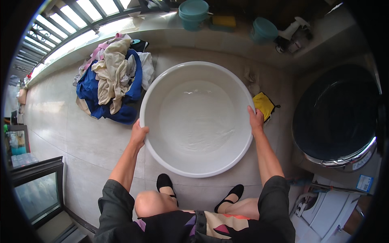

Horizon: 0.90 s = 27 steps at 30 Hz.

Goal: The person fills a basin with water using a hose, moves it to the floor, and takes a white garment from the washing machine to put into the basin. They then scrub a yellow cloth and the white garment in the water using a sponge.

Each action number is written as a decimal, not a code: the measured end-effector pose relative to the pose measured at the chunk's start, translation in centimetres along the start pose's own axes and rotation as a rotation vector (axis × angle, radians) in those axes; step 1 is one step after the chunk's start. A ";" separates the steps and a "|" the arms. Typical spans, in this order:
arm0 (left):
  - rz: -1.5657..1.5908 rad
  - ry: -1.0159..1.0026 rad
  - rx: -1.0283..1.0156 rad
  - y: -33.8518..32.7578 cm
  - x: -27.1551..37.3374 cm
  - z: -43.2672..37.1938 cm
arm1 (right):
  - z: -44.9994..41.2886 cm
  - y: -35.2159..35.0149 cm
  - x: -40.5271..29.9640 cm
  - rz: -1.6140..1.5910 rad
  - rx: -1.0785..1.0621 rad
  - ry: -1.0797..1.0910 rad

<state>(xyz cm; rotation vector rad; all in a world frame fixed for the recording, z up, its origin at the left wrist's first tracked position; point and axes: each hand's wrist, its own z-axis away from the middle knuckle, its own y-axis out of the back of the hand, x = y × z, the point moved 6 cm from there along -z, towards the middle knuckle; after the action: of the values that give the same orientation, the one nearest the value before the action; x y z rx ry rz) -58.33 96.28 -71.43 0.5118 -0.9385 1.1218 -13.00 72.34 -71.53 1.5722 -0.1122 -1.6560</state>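
Note:
A large round white basin (197,118) stands on the tiled floor in front of me with rippling water in it. My left hand (139,133) grips its rim at the left, thumb on top. At the right, my right hand (256,120) holds the opposite rim in the same way. Just beyond that hand lies a yellow cloth (263,104) with a dark edge, partly hidden by the basin. A heap of clothes (114,76) in blue, cream, white and pink lies on the floor, up and left of the basin.
Along the far ledge are two teal buckets (193,15) (264,29), a yellow sponge (224,22) and a white spray bottle (293,28). A washing machine with a dark round lid (335,112) stands right. An open framed window (38,191) juts in at lower left.

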 end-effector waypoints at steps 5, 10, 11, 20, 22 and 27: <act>0.026 -0.045 0.018 -0.5 0.8 -1.7 | -1.6 -0.3 -1.3 -0.017 0.012 0.011; 0.015 -0.030 0.017 -1.2 0.1 -2.5 | -4.1 0.4 1.5 -0.103 -0.121 -0.053; -0.003 -0.020 0.053 0.3 -0.4 -2.1 | -3.2 -0.4 0.7 -0.231 -0.212 -0.131; 0.008 -0.059 0.034 -1.1 -0.4 -1.9 | 1.1 -1.7 13.3 -0.030 -0.311 -0.132; -0.017 -0.061 0.035 -0.7 -0.6 -2.2 | 0.8 -1.4 13.8 -0.014 -0.273 -0.135; 0.035 -0.069 0.010 -2.4 -0.4 -2.1 | -0.7 0.8 14.9 0.192 -0.126 -0.083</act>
<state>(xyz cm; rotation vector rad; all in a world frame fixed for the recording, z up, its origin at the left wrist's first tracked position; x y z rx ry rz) -55.42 96.75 -72.63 0.5470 -1.0049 1.1471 -10.07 63.18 -82.95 1.3555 -0.1926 -1.5467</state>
